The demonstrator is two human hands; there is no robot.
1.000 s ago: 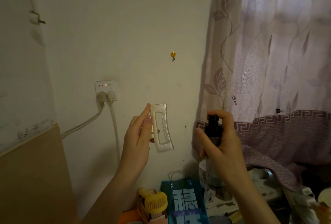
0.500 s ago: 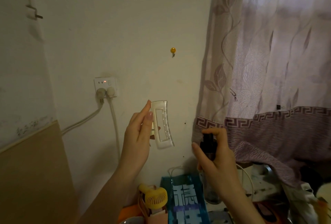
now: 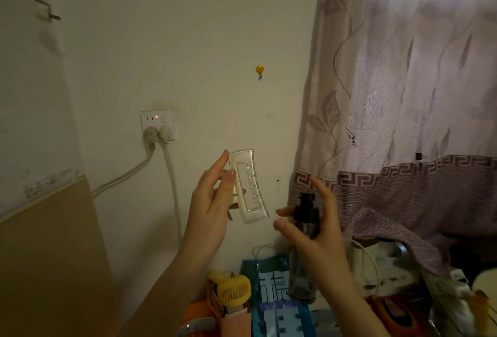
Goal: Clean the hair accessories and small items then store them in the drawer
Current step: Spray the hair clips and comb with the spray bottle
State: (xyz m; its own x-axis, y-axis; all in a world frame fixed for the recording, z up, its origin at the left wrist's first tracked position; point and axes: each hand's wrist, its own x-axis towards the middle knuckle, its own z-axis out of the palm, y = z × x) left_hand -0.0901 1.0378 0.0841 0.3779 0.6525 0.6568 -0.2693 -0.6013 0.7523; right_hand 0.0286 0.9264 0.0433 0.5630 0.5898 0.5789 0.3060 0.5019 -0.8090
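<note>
White see-thru hair clip [image 3: 249, 187], long w/ a box-shaped hole, is held up, tilted a bit. Dark spray bottle [image 3: 304, 245] stands up just right of it.

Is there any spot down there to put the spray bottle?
Hardly. Below the spray bottle it is crowded: yellow fan, blue box, white cables. The only bare gap is in the air, between hair clip and bottle.

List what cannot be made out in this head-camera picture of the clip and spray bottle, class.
- Spray bottle: the liquid level, lost in dim light behind the right hand.
- Hair clip: its teeth, facing away behind the left hand.
- Blue box: its lettering, cut off by the bottom edge.
- The drawer: out of view.
</note>
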